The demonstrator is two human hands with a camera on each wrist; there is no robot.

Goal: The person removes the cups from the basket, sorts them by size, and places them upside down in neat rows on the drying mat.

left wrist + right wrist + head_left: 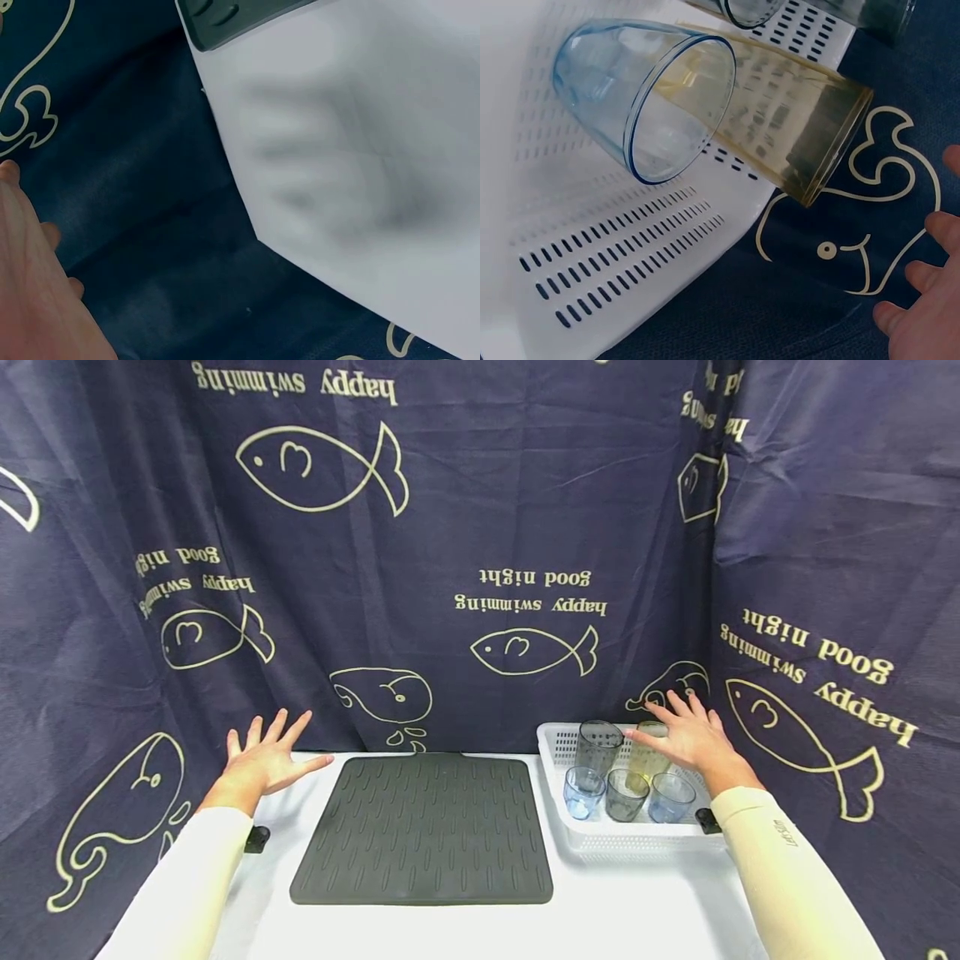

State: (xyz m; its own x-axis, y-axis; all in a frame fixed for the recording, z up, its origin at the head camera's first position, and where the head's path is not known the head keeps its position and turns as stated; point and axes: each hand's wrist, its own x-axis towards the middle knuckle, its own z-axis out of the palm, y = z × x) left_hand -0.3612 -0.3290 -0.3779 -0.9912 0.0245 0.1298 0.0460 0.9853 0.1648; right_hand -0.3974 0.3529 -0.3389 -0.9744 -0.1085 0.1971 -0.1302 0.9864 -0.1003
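My left hand (pixel 262 766) is held with its fingers spread, left of a dark grey ribbed mat (pixel 423 831); it holds nothing. At the right, my right hand (pixel 693 739) hovers with spread fingers over the side of a white perforated basket (pixel 630 839), also holding nothing. Inside the basket stand several glasses: a tall grey glass (pixel 597 747), a tall yellow glass (pixel 649 752) partly behind the right hand, a blue glass (pixel 583 795), a short grey glass (pixel 626 797) and another blue glass (pixel 671 799). The right wrist view shows a blue glass (pixel 600 82) beside the yellow one (pixel 787 112).
A white table (pixel 630 910) carries the mat and basket. Dark blue curtain cloth (pixel 450 543) with fish drawings hangs behind and at both sides. In the left wrist view the table's corner (pixel 270 232) meets the cloth.
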